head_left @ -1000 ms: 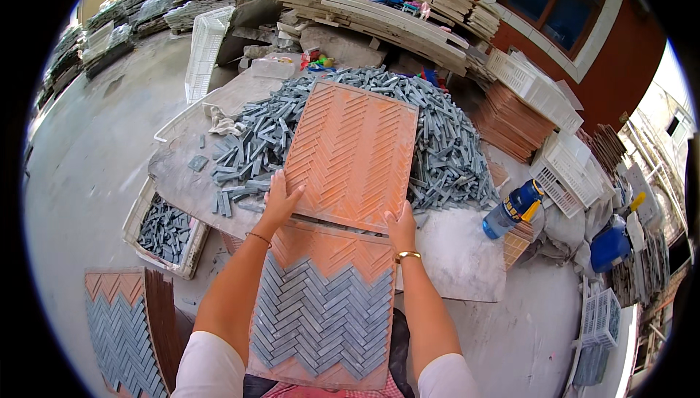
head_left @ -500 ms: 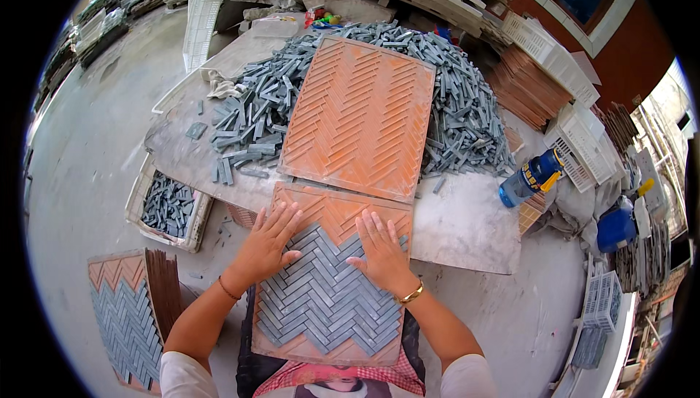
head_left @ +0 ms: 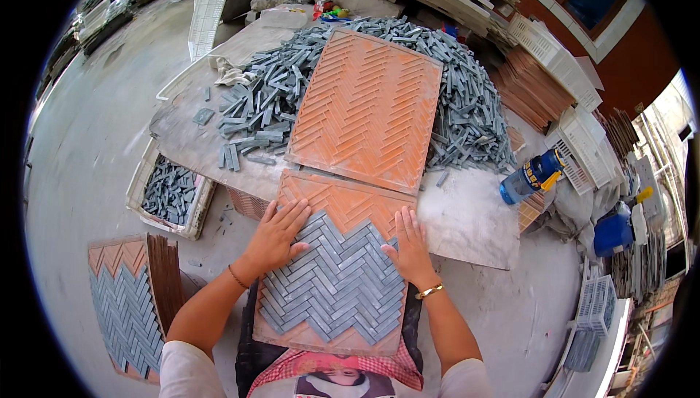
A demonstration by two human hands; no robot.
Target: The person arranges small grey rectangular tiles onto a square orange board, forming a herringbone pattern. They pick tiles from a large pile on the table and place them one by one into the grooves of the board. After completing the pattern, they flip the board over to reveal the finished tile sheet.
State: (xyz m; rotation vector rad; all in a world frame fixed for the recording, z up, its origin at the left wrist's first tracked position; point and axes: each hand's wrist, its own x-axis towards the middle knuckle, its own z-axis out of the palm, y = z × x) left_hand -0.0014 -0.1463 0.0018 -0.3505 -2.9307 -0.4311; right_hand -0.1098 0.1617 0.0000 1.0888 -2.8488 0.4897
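Beyond the near tray (head_left: 343,208), an empty orange tray (head_left: 368,106) blocked the grey strip pile (head_left: 467,106). Left hand (head_left: 275,236) and right hand (head_left: 410,248) lay flat, fingers spread, holding nothing, having slid slightly down the mosaic (head_left: 332,281).

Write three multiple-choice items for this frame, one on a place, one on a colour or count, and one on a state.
1. Where does the blue bottle lie?
A. on the right end of the work slab
B. in the white tray on the floor
C. on the lap mould

2. What colour are the mosaic strips set in the lap mould?
A. white
B. grey-blue
C. green

3. How do the hands rest?
A. clenched in fists
B. lifted off the mould
C. flat, fingers spread, on the strips

Key: 1 A, the bottle lies on its side at the slab's right end. 2 B, the strips are grey-blue against the orange mould. 3 C, the left hand and right hand both press palm-down on the strips.
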